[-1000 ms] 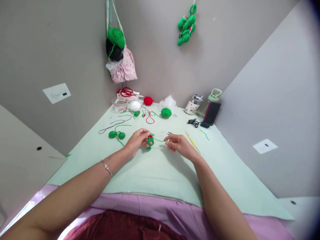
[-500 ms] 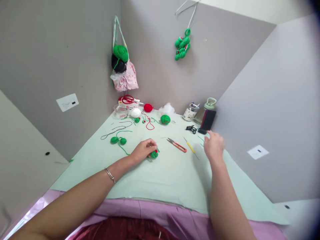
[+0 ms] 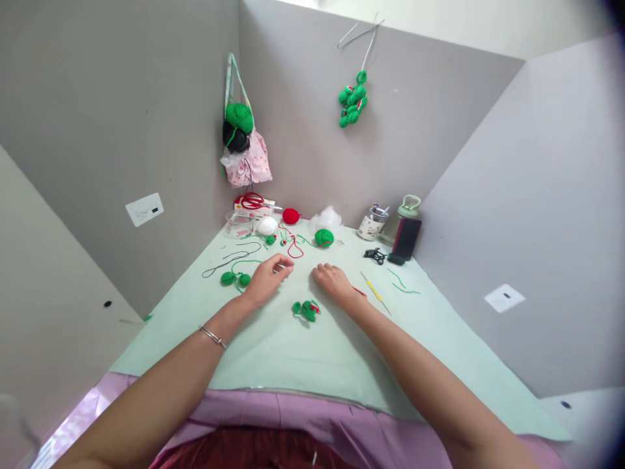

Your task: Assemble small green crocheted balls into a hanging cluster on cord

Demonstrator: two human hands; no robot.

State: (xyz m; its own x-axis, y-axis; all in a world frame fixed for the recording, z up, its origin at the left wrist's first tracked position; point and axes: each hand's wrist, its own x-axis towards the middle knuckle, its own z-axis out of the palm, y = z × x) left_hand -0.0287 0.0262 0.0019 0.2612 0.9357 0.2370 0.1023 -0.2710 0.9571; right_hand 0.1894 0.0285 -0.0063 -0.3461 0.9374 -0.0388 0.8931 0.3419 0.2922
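My left hand (image 3: 270, 277) hovers over the mat with its fingers loosely bent and the thumb apart; nothing shows in it. Just below lies the small green crocheted piece (image 3: 307, 311) with red and white bits, touched by neither hand. My right hand (image 3: 333, 280) rests palm down, fingertips bent together onto the mat; whatever is under them is hidden. It covers most of the thread snips, whose orange handle (image 3: 360, 292) sticks out beside the wrist. Two green crocheted balls (image 3: 235, 279) on a yarn tail lie by my left wrist.
A yellow-handled crochet hook (image 3: 375, 290) and green yarn scraps (image 3: 403, 283) lie at right. Along the back are red yarn (image 3: 290, 215), white yarn (image 3: 267, 226), green yarn (image 3: 324, 238), stuffing (image 3: 326, 219), a pen cup (image 3: 371, 225), a bottle (image 3: 409, 207) and a phone (image 3: 407, 238).
My left hand has let go of the green crocheted piece and moved up and left. My right hand has come from the far right to the middle, over the snips.
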